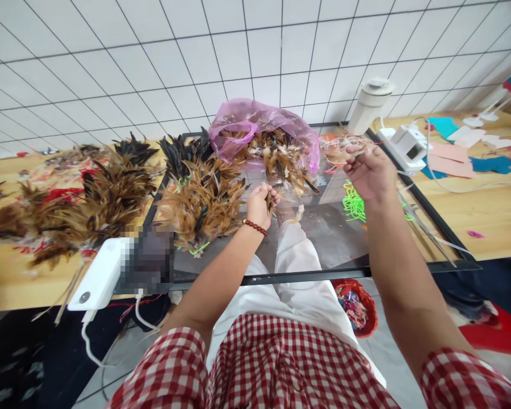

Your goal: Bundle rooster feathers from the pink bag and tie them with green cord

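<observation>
My left hand (260, 207), with a beaded bracelet (255, 227) at the wrist, is closed in a pinch over the glass tabletop (323, 233). Small brown feathers (269, 200) show between its fingers. Raised to the right, my right hand (372, 173) also pinches, but what its fingertips hold, if anything, is too fine to make out. Behind that hand lie thin pale and orange strings (338, 150). Beneath it is a heap of bright green strings (354, 203). A pile of brown and black feathers (210, 196) lies left of my left hand. Beyond it, a pink plastic bag (234, 122) spills more feathers.
More feather bundles (119, 193) cover the wooden table at left. A white power bank (100, 275) with cables sits at the near edge. At right stand a white bottle (368, 105), a white device (409, 147) and paper pieces (451, 159). A red basket (368, 309) is below.
</observation>
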The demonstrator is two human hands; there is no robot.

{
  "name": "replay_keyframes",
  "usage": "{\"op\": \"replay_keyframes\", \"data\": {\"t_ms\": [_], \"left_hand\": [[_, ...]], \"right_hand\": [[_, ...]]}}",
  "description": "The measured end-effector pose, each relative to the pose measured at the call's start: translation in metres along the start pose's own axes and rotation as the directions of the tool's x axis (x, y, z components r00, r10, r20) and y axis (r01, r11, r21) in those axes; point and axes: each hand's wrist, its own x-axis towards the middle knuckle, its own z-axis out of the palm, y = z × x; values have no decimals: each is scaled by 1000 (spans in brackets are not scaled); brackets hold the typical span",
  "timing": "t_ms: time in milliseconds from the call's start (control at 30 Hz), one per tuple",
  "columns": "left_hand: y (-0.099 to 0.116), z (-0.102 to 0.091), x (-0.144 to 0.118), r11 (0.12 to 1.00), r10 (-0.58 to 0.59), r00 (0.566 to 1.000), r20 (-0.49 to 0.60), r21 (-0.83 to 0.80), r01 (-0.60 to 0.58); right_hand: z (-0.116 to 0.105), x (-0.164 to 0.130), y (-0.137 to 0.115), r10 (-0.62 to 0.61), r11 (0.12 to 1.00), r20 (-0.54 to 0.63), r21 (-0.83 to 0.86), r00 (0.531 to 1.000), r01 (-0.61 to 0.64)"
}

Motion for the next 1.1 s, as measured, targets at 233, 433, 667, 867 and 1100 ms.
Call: {"op": "replay_keyframes", "data": {"t_ms": [233,433,667,867,1100], "left_hand": [[0,-3,5,1000,-18,1000,-24,-23,17],[-4,-3,7,1000,8,1000,2,1,-8],[-10,-2,8,999,37,999,25,24,-37],[-14,-2,8,997,63,997,38,48,-65],[-12,-3,8,998,50,998,30,31,-51]], "right_hand": [[31,12,-14,276,748,144,-653,950,-119],[76,8,9,361,-29,116,-990,925,136],[27,-7,-26,519,357,126,-931,846,-80],[1,-5,-42,455,534,107,-827,884,-175],[33,15,-8,178,447,203,-889,963,105]]}}
